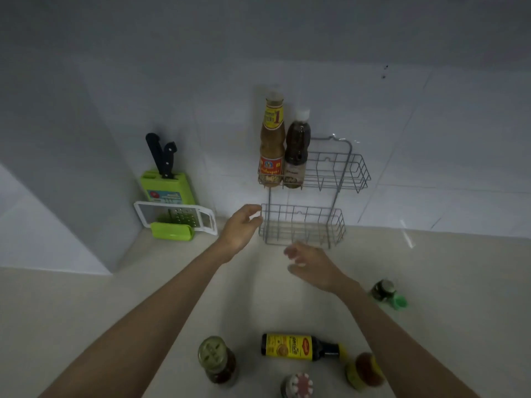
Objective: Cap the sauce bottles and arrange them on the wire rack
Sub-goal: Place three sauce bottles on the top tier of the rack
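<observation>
**Two bottles racked, five on the desk, both hands empty**

Nearest, on the desk (100,326), stand a green-lidded bottle (217,360), a red-and-white-capped bottle (297,384) and a yellow-capped bottle (363,370). Just behind them a yellow-labelled bottle (298,346) lies on its side. Farther right, a dark bottle (382,289) stands with a loose green cap (400,302) against it (this one looks uncapped).

Beyond, the right hand (309,262) hovers below the lower basket (301,225) of the wire rack (343,182), blurred, fingers spread, grip released. The left hand (241,228) sits just beside that basket's left edge, fingers loosely curled, grip holding nothing. I cannot tell whether it touches the wire. In the upper basket (339,170) a brown sauce bottle (271,142) and a white-capped dark bottle (297,150) stand side by side at the left end.

Risks: the lying bottle may roll, or leak if its cap is loose. Both forearms pass over the near bottles, so a careless pull-back could topple them. The racked bottles rise well above their rail, and a knock to the rack could tip them.
</observation>
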